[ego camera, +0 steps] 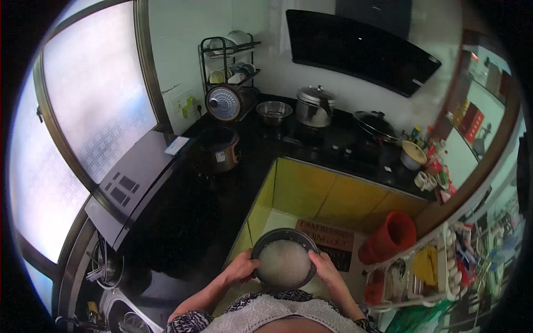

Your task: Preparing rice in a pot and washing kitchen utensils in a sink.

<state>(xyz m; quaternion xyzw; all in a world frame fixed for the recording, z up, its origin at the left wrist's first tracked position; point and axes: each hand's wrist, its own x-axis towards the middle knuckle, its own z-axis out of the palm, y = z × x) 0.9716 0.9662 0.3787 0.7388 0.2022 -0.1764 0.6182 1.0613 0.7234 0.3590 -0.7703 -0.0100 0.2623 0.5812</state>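
Note:
Between my two hands is a round dark inner pot [257, 244] with rice in cloudy water [285, 263] inside it. My left hand [243, 266] grips its left rim, thumb over the edge. On the opposite side my right hand [322, 265] holds the rim the same way. The pot is held in front of my body, above the floor and beside the counter edge. Farther off on the black counter stands a brown rice cooker [218, 154] with a dark open top.
A black countertop [179, 216] turns a corner around yellow cabinets [308, 179]. Along the back are a steel bowl [274, 113], a pressure cooker [315, 106] and a lidded wok [377, 125]. To my right stand a red bin [385, 239] and a cluttered rack [410, 299]; a sink [112, 306] lies lower left.

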